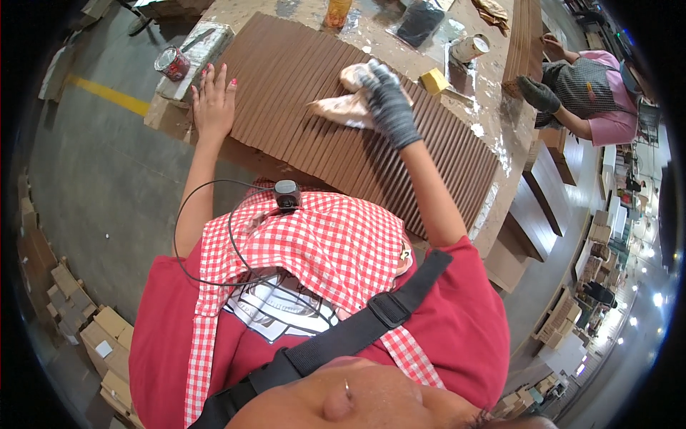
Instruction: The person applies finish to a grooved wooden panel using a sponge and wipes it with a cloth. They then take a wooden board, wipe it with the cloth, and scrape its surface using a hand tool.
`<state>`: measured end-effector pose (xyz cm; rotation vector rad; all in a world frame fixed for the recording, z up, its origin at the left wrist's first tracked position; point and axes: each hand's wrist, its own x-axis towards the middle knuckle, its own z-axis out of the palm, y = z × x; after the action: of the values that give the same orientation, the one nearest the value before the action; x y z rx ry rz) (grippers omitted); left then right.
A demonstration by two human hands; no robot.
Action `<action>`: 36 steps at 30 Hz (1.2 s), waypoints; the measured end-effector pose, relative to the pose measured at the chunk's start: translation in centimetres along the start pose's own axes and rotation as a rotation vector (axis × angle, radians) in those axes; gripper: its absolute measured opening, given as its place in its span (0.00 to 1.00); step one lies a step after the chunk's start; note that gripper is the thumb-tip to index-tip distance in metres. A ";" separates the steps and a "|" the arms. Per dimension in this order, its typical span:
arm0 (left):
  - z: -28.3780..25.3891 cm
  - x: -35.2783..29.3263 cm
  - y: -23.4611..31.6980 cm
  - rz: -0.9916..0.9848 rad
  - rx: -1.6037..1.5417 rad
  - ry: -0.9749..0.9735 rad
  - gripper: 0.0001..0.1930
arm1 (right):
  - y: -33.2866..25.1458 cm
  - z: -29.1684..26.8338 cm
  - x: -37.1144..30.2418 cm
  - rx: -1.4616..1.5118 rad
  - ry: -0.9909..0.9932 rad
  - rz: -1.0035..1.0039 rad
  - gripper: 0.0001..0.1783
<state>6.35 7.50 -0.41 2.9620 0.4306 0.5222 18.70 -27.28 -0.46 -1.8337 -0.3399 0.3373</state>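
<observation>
A broad brown panel (286, 93), ribbed with many parallel strips, lies across the paint-spotted worktable (493, 229). Bare and with fingers spread, my left hand (214, 104) rests flat at the panel's left end. My right hand (391, 104), in a grey glove, is closed on a crumpled pale cloth (343, 109) with brown stains. The cloth lies against the panel's ribs right of the middle, and part of it is hidden under the glove.
A small paint can (172, 63) stands on a white-smeared block (204, 53) at the left. Beyond the panel are a yellow sponge (434, 81), an open can (469, 48), a jar of amber liquid (337, 12) and a black packet (420, 23). Another person (589, 93) works at the right.
</observation>
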 end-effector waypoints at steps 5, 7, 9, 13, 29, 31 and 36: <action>0.4 0.1 -0.2 0.010 -0.014 0.004 0.26 | 0.1 4.4 -10.2 -0.373 -0.205 -0.451 0.23; 0.4 -0.2 -0.5 0.007 0.018 0.006 0.26 | 0.8 5.8 -13.0 -0.241 -0.302 -0.356 0.22; 0.4 -0.2 -0.4 0.023 0.017 0.009 0.26 | -2.8 5.6 -14.9 0.544 -0.514 0.407 0.18; 0.4 -0.2 -0.6 0.025 0.012 0.013 0.26 | -6.0 0.6 -13.2 0.054 -0.341 -0.344 0.22; 1.3 0.0 -1.5 0.002 -0.001 -0.036 0.28 | -3.2 -0.2 -15.6 -0.496 -0.131 -0.371 0.20; 1.4 -0.2 -1.8 0.002 0.019 -0.028 0.28 | -4.0 0.0 -15.8 -0.438 -0.141 -0.295 0.21; 0.8 -0.1 -1.0 0.018 -0.020 -0.026 0.28 | -2.9 -1.2 -13.5 -0.421 -0.096 -0.234 0.23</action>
<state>6.28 8.40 -1.36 2.9531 0.3940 0.4869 6.64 -32.87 3.44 -2.1631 -0.7298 0.2008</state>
